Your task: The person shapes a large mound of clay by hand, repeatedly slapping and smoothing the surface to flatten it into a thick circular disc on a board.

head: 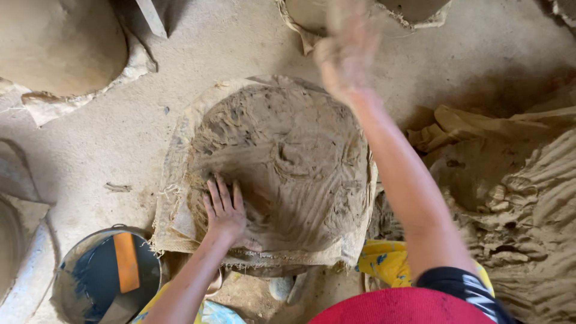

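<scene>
A wide, flattened slab of wet brown clay lies on a frayed sackcloth spread on the dusty floor. My left hand presses flat on the slab's near left edge, fingers spread. My right hand is raised above the slab's far side, blurred by motion and coated in clay; I cannot make out whether it holds anything.
A big ridged heap of raw clay rises at the right. A round metal basin with an orange tool stands at the lower left. Smooth rounded clay forms on cloth rest at the upper left and top centre.
</scene>
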